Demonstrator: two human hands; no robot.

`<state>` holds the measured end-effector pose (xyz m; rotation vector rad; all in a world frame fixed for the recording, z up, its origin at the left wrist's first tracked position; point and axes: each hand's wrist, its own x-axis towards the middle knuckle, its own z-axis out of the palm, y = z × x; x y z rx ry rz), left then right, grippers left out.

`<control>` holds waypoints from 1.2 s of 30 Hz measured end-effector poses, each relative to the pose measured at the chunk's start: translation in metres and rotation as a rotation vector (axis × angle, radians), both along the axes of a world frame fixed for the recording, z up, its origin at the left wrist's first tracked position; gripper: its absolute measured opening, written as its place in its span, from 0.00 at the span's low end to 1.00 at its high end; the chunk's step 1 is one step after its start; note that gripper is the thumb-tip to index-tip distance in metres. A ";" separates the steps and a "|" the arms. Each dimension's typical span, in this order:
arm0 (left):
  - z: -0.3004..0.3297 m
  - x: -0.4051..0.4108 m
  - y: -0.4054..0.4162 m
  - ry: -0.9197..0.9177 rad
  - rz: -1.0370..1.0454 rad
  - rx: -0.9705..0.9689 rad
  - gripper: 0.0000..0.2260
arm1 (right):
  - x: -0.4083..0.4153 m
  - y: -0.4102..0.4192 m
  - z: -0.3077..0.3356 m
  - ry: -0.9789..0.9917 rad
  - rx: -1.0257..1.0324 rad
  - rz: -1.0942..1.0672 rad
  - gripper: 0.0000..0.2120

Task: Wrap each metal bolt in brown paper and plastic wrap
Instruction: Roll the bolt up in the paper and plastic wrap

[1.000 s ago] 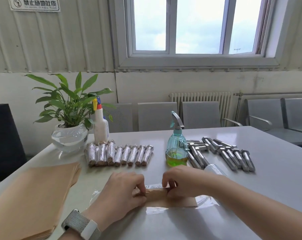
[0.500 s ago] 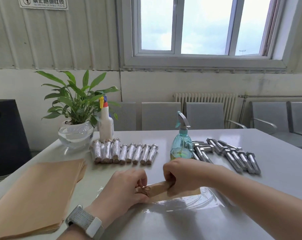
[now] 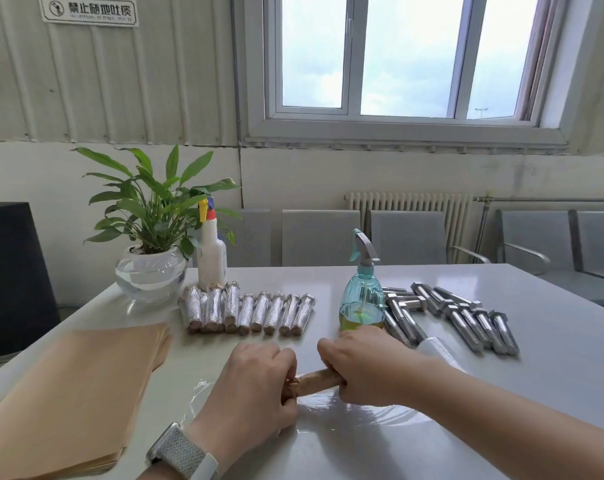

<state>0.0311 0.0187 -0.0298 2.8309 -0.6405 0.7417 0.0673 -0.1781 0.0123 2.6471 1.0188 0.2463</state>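
A bolt rolled in brown paper (image 3: 316,379) lies across a sheet of clear plastic wrap (image 3: 356,415) on the grey table. My left hand (image 3: 255,386) grips its left end, my right hand (image 3: 364,367) grips its right end; only the middle of the roll shows between them. Several bare metal bolts (image 3: 466,317) lie at the right. A row of several wrapped bolts (image 3: 248,310) lies in the middle behind my hands. A stack of brown paper sheets (image 3: 68,396) sits at the left. A roll of plastic wrap (image 3: 435,348) pokes out behind my right wrist.
A teal spray bottle (image 3: 362,296) stands just behind my right hand. A white spray bottle (image 3: 211,254) and a potted plant in a glass bowl (image 3: 151,268) stand at the back left. Grey chairs (image 3: 408,237) line the table's far edge.
Both hands have rolled the paper-covered bolt: the flat brown paper seen earlier is now wound into a tight roll, and the hands sit closer round its ends. The camera has tilted.
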 end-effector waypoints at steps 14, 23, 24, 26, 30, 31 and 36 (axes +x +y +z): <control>0.002 0.007 0.003 0.127 -0.045 -0.008 0.14 | -0.006 -0.043 -0.039 0.196 0.562 0.109 0.09; 0.009 0.002 0.015 0.154 -0.067 -0.021 0.10 | -0.004 -0.047 -0.055 0.204 0.783 0.080 0.07; 0.009 0.002 0.016 0.182 -0.056 -0.019 0.10 | -0.004 -0.047 -0.056 0.206 0.789 0.078 0.07; 0.009 0.002 0.018 0.219 -0.031 -0.067 0.12 | -0.003 -0.047 -0.057 0.211 0.789 0.077 0.07; 0.011 0.002 0.023 0.336 0.007 -0.198 0.15 | -0.004 -0.048 -0.055 0.222 0.791 0.080 0.08; 0.012 0.002 0.024 0.369 0.008 -0.207 0.16 | -0.004 -0.048 -0.055 0.224 0.791 0.081 0.08; 0.016 0.002 0.024 0.504 0.005 -0.259 0.18 | -0.004 -0.047 -0.054 0.237 0.798 0.083 0.08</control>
